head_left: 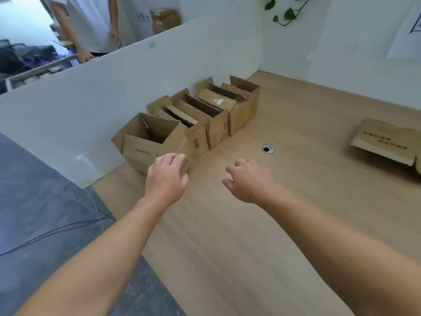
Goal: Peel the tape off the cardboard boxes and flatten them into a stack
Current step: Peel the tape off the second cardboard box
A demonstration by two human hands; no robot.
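Several open cardboard boxes stand in a row along the white partition on the wooden table. The nearest box (145, 142) has its flaps up, and my left hand (166, 176) reaches to its near right flap with relaxed fingers, touching or just short of the cardboard edge. Behind it stand a middle box (214, 131) and a far box (243, 112). My right hand (248, 181) hovers over the bare table to the right, fingers loosely curled, holding nothing. A flattened box (387, 142) with printed text lies at the table's right side.
A cable hole (268, 148) sits in the wooden table (250, 236) right of the boxes. The white partition (114, 87) runs along the left edge, with a person standing behind it. Grey floor with cables lies at the lower left.
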